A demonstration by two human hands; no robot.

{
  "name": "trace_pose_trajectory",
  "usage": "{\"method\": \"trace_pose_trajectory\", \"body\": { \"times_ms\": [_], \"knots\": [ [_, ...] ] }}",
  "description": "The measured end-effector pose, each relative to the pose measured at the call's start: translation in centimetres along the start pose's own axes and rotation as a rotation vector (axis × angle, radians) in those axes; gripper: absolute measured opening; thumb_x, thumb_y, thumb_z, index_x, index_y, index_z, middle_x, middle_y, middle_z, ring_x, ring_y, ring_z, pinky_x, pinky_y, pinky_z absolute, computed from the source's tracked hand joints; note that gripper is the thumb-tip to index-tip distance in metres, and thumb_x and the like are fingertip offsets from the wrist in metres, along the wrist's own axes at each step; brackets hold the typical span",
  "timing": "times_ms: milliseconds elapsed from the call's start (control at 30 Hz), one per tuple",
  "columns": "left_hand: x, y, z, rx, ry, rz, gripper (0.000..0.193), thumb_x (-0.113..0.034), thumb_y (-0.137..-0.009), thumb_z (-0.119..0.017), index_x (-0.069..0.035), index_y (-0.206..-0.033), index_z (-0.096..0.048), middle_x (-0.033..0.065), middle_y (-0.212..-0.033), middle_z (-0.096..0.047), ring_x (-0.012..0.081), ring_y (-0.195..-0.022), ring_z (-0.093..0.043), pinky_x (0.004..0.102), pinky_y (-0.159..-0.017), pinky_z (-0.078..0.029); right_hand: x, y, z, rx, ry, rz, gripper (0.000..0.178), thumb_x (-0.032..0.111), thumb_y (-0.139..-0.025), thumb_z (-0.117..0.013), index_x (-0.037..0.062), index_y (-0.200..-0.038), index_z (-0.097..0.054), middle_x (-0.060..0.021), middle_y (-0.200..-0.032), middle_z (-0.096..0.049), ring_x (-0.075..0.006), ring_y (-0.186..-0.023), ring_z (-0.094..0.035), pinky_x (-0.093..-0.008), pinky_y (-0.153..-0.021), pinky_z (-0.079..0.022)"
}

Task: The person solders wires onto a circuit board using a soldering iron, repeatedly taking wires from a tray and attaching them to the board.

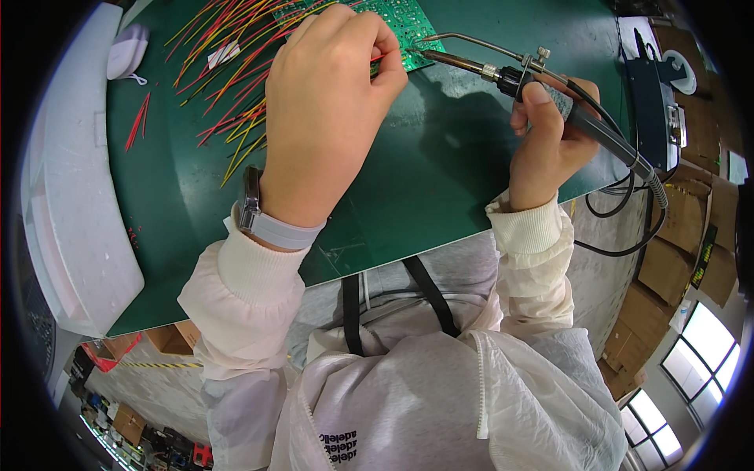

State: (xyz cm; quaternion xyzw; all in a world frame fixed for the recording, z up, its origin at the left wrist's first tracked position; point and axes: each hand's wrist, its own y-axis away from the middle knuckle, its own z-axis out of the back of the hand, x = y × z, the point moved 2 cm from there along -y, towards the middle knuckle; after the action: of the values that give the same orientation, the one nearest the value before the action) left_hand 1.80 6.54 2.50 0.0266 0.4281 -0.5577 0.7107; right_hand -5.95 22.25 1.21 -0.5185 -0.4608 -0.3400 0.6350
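A green circuit board (404, 20) lies at the far middle of the table, with many solder points on its face. My right hand (554, 129) grips a soldering iron (510, 81) that has a thin metal feed tube (479, 42) fixed along it. The iron's tip and the tube's end meet at the board. My left hand (334, 102) is pinched on a red wire (377, 58), whose end is near the iron's tip. Many red, yellow and black wires (243, 74) fan out to the left of the board, partly hidden behind my left hand.
A few loose red wires (138, 122) and a pale case (128, 52) lie at the left, beside a white plastic bin (75, 173). A dark blue box-shaped unit (653, 110) stands at the right edge. Black cable (628, 247) hangs off the table there, near cardboard boxes (667, 271).
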Motion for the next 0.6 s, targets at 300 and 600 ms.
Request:
{"method": "trace_pose_trajectory", "body": {
  "times_ms": [300, 600],
  "knots": [
    [-0.06, -0.02, -0.14, -0.027, -0.038, -0.017, 0.011, 0.0, -0.066, -0.063, -0.002, -0.073, -0.054, 0.005, -0.069, -0.051, 0.0168, -0.063, -0.05, 0.0277, -0.06, -0.042, -0.45, -0.17, 0.34, 0.011, 0.068, 0.034, 0.022, 0.013, -0.071, -0.068, -0.0016, -0.08, -0.054, -0.0022, -0.07, -0.051, -0.0061, -0.059, -0.046, -0.0178, -0.054, -0.038],
    [-0.06, 0.02, -0.18, -0.028, -0.033, -0.015, 0.012, 0.0, -0.066, -0.063, -0.002, -0.073, -0.054, 0.0042, -0.068, -0.05, 0.0162, -0.062, -0.048, 0.0273, -0.058, -0.04, -0.45, -0.17, 0.44, 0.015, 0.093, 0.033, 0.026, 0.017, -0.068, -0.07, -0.0027, -0.078, -0.056, -0.0021, -0.072, -0.052, -0.0079, -0.06, -0.046, -0.019, -0.056, -0.038]
  ]
}}
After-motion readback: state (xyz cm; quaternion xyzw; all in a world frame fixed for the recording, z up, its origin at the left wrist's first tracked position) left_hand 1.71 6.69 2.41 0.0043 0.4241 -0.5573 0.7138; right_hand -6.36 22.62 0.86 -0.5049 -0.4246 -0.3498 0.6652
